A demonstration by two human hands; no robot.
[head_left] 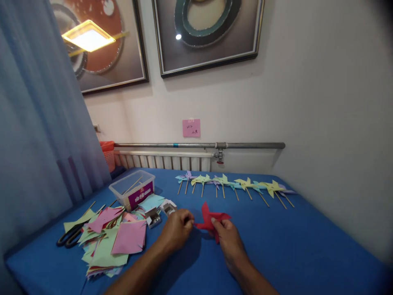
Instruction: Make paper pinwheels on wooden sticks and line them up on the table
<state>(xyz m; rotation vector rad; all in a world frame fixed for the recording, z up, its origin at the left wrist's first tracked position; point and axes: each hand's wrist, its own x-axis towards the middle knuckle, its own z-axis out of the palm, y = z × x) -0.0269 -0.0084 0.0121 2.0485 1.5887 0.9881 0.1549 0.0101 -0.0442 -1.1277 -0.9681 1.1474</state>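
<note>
My right hand (229, 239) is closed on a red folded paper pinwheel (210, 219), held just above the blue table (291, 246). My left hand (176, 229) is pinched at the pinwheel's left tip; what is between those fingers is too small to tell. A row of several finished pastel pinwheels on wooden sticks (233, 184) lies further back across the table.
A heap of coloured paper squares (113, 239) lies at the left, with black scissors (70, 237) beside it. A clear plastic box with sticks (132, 189) and two small open boxes (159, 212) sit behind the paper. A curtain hangs at the left; a radiator and wall are behind.
</note>
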